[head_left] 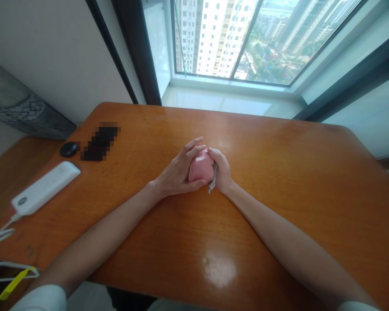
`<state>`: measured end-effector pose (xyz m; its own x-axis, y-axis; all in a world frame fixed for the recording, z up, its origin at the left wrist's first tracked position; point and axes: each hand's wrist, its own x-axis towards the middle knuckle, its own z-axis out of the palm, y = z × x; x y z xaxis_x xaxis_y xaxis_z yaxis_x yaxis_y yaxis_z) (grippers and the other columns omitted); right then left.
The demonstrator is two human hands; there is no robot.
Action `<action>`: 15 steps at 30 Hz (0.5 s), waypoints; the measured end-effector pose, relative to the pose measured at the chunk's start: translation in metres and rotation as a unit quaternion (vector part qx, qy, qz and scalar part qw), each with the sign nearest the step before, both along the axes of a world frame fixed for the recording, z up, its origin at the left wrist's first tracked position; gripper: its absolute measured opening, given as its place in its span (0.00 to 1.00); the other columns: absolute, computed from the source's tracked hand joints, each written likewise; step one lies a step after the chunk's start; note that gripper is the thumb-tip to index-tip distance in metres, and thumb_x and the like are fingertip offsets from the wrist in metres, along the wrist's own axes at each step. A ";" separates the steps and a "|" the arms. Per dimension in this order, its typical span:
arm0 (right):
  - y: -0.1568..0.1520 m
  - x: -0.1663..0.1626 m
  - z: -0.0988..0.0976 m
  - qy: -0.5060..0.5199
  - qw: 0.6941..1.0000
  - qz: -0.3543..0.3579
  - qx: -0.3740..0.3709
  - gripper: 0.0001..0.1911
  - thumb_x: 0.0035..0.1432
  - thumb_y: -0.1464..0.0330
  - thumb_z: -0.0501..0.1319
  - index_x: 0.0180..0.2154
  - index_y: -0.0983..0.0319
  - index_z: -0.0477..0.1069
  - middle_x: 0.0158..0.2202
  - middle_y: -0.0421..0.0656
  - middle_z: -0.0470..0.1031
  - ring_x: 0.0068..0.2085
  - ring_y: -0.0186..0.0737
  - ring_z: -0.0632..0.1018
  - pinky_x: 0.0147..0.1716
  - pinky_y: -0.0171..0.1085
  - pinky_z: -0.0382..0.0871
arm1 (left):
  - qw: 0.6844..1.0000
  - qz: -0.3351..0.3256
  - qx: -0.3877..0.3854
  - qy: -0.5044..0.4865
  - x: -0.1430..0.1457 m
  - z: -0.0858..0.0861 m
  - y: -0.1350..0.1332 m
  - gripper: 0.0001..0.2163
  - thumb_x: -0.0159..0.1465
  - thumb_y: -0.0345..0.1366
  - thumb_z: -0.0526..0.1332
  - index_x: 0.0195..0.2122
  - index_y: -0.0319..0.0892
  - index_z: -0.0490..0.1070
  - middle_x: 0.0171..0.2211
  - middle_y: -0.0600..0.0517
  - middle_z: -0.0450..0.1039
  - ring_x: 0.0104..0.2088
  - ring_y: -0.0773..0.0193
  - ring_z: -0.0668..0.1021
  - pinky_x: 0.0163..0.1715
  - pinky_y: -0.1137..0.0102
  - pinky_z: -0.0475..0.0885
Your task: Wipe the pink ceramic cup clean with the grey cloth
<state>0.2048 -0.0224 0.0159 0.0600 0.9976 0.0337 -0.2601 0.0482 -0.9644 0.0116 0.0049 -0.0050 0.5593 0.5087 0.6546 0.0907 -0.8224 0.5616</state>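
A small, smooth pink object [201, 167] with rounded edges is between my two hands over the middle of the wooden table [142, 259]. Around its left side curves my left hand [181, 170], with fingers over the top and the thumb along the near edge. On the right, my right hand [223, 170] is closed, thumb up against the pink object. A crumpled greyish-white strip [213, 179], cloth or cord, hangs between that hand and the object. The right fingers are mostly hidden, and the pink object's exact kind cannot be made out.
At the left of the table lie a white power strip [45, 188] with a white cable [1, 235], a round black object [68, 149] and a blurred-out dark item [100, 141]. A yellow tag [14, 285] hangs near the front left edge. Behind the table is a window [233, 43].
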 end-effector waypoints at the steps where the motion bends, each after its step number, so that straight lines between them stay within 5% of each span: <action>1: 0.001 0.000 -0.001 0.011 1.000 0.003 -0.004 0.28 0.62 0.44 0.72 0.26 0.56 0.66 0.28 0.36 0.63 0.30 0.35 0.62 0.30 0.37 0.62 | 1.000 0.002 0.006 0.007 0.000 -0.001 0.002 0.51 0.68 0.60 0.77 0.84 0.57 0.50 0.84 0.36 0.52 0.81 0.34 0.65 0.77 0.37 0.69; 6: -0.002 -0.003 0.005 0.029 0.999 0.012 -0.021 0.31 0.59 0.40 0.73 0.27 0.56 0.67 0.27 0.37 0.65 0.29 0.35 0.63 0.28 0.38 0.62 | 0.999 0.028 0.018 0.027 0.003 -0.004 0.004 0.62 0.55 0.65 0.83 0.83 0.57 0.50 0.83 0.34 0.53 0.80 0.32 0.68 0.75 0.36 0.73; 15: -0.004 -0.005 0.008 0.044 0.999 0.007 -0.025 0.34 0.54 0.37 0.77 0.27 0.57 0.70 0.26 0.35 0.66 0.27 0.33 0.62 0.27 0.36 0.59 | 0.999 0.031 0.017 0.013 0.004 -0.009 0.005 0.59 0.56 0.57 0.85 0.81 0.56 0.50 0.82 0.34 0.53 0.80 0.33 0.67 0.72 0.38 0.76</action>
